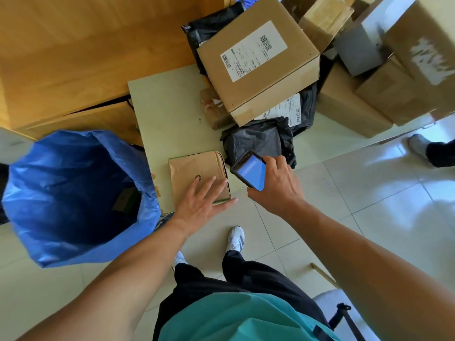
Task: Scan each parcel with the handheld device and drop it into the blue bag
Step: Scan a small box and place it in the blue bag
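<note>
Left hand [202,200], fingers straight and spread, laid flat on the brown paper parcel [194,168] at the near edge of the pale table [167,107]. Right hand [278,185] over the table's near right corner, fingers wrapped round the handheld device [251,172], blue screen lit. Blue bag [73,193] open-mouthed on the floor against the table's left side. Black plastic parcel [258,139] mid-table at right. Labelled carton [258,57] at the table's far end, atop further parcels.
</note>
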{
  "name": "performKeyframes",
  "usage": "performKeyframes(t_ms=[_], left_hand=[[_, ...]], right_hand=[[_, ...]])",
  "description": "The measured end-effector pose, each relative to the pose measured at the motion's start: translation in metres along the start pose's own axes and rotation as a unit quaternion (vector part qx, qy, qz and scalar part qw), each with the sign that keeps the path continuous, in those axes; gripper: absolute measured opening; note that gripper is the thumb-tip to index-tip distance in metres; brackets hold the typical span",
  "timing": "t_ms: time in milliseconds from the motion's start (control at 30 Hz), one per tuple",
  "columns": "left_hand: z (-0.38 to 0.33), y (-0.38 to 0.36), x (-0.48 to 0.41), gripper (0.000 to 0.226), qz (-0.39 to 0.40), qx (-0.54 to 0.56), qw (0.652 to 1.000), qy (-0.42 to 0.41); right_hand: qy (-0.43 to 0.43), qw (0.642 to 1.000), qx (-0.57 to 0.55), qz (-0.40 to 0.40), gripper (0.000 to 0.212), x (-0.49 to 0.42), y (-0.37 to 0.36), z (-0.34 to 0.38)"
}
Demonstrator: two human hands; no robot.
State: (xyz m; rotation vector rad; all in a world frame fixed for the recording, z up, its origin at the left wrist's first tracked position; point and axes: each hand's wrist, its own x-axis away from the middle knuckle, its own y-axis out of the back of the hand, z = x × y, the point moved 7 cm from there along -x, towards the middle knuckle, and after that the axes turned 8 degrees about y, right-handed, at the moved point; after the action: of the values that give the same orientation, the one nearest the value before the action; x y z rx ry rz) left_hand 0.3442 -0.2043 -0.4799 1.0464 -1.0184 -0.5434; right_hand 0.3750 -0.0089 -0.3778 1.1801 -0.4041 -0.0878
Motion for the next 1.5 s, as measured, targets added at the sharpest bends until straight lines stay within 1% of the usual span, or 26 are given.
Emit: performKeyframes(t_ms=[67,133,167,233,267,300,467,533,600,700,833,933,1033,1133,1300,1500], left_hand=[[0.002,-0.002,-0.002,0.110,0.028,-0.034,0.999,0.011],[0.000,-0.005,-0.006,0.110,0.029,-0.065,0.997,0.011],[0.001,-0.008,-0.008,0.111,0.011,-0.065,0.998,0.010],[0.004,-0.011,-0.014,0.114,-0.053,-0.061,0.997,0.006],[0.006,-0.012,-0.016,0.114,-0.067,-0.059,0.996,0.004],[0.008,-0.013,-0.017,0.113,-0.076,-0.058,0.995,0.003],[0.014,-0.001,-0.010,0.117,-0.068,-0.070,0.995,0.013],[0.025,0.014,-0.009,0.113,-0.092,-0.048,0.994,0.033],[0.040,0.031,-0.006,0.111,-0.090,-0.032,0.994,0.052],[0.066,0.061,0.003,0.099,-0.100,-0.048,0.991,0.070],[0.107,0.100,0.015,0.090,-0.120,-0.056,0.984,0.121],[0.135,0.121,0.027,0.079,-0.137,-0.057,0.977,0.155],[0.158,0.136,0.039,0.072,-0.157,-0.039,0.968,0.193],[0.175,0.147,0.051,0.066,-0.180,0.017,0.957,0.225],[0.185,0.151,0.068,0.065,-0.217,0.075,0.944,0.238],[0.186,0.142,0.080,0.066,-0.213,0.088,0.944,0.236]], right_hand=[[-0.001,1.000,0.001,-0.001,0.080,0.002,-0.003,-0.001],[-0.005,1.000,0.002,0.000,0.078,0.005,-0.006,-0.003],[-0.006,1.000,0.001,0.001,0.078,0.007,-0.008,-0.004],[-0.008,1.000,0.001,0.004,0.078,0.012,-0.012,-0.007],[-0.009,1.000,0.001,0.007,0.079,0.014,-0.014,-0.009],[-0.010,1.000,0.001,0.010,0.080,0.016,-0.016,-0.011],[-0.012,1.000,-0.001,0.019,0.079,0.021,-0.017,-0.013],[-0.008,1.000,-0.005,0.017,0.078,0.019,-0.014,-0.009],[-0.003,1.000,-0.011,0.012,0.075,0.016,-0.009,-0.003],[0.010,1.000,-0.025,0.002,0.073,0.012,-0.001,0.009],[0.031,0.999,-0.036,-0.011,0.075,0.006,0.010,0.026],[0.047,0.998,-0.035,-0.018,0.076,0.002,0.019,0.041],[0.061,0.997,-0.036,-0.025,0.077,0.000,0.026,0.054],[0.075,0.996,-0.032,-0.027,0.077,0.000,0.029,0.067],[0.097,0.995,-0.009,-0.018,0.073,0.004,0.025,0.084],[0.114,0.993,0.007,-0.005,0.072,0.006,0.015,0.100]])
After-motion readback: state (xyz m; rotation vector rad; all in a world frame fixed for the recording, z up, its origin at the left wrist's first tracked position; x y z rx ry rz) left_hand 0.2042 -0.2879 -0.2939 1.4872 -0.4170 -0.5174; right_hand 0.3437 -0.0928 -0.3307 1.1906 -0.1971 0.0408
